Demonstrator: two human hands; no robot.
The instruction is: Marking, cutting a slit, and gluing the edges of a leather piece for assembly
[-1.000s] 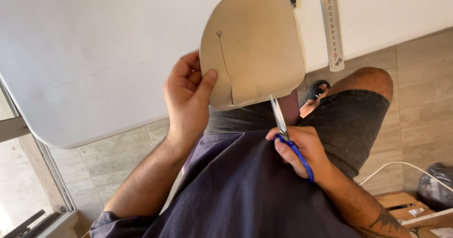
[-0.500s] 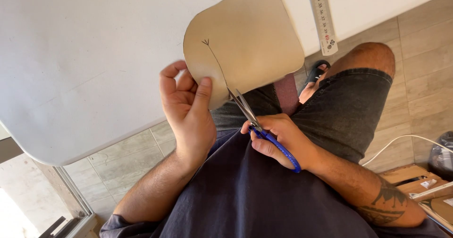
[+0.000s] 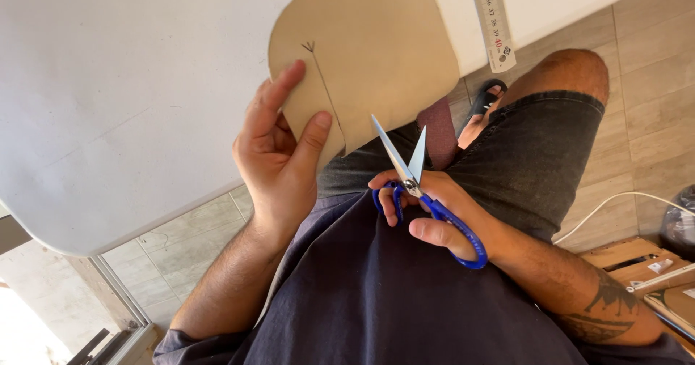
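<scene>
My left hand pinches the near edge of a tan, rounded piece of card that overhangs the white table. A pencil line with an arrow tip runs down the card to a slit beside my thumb. My right hand holds blue-handled scissors just below the card. The blades are spread apart and point up toward the card's lower edge without touching it.
A steel ruler lies on the table at the upper right and sticks out past its edge. Below are my lap in dark shorts, a sandalled foot, tiled floor, a white cable and cardboard boxes.
The scissors have come out of the slit in the card and dropped below its edge, blades now apart. My left hand still grips the card, which sits closer in view.
</scene>
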